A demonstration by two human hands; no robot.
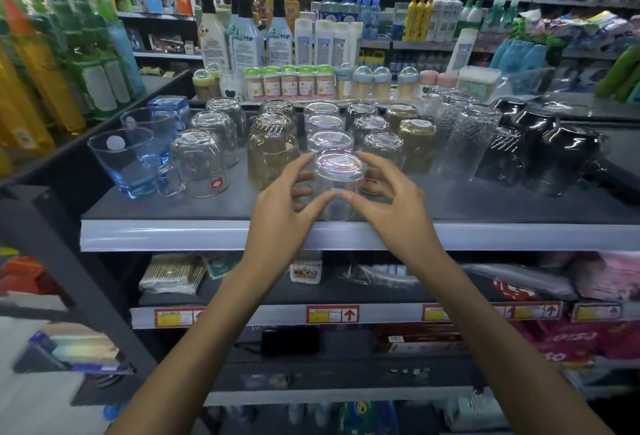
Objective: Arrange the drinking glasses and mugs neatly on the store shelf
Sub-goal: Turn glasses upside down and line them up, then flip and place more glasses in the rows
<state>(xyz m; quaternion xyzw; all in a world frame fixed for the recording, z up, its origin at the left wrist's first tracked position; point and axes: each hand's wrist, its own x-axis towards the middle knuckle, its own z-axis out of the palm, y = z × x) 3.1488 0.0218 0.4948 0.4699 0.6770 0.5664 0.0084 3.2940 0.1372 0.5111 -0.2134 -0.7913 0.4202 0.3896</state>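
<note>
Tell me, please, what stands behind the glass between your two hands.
Three more upturned clear glasses stand in a row behind the held glass; each front one covers the next's lower part.

grey shelf (173,207) | left to right: blue mugs (128,164), upturned clear glasses (214,128), amber glasses (272,157), textured tumblers (464,143), black mugs (554,157)

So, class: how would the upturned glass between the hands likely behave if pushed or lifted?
Probably brittle: the glass looks clear and thin-walled. Likely slippery, given its glossy sides. It stands rim-down near the shelf edge, so a push toward you might drop it.
</note>
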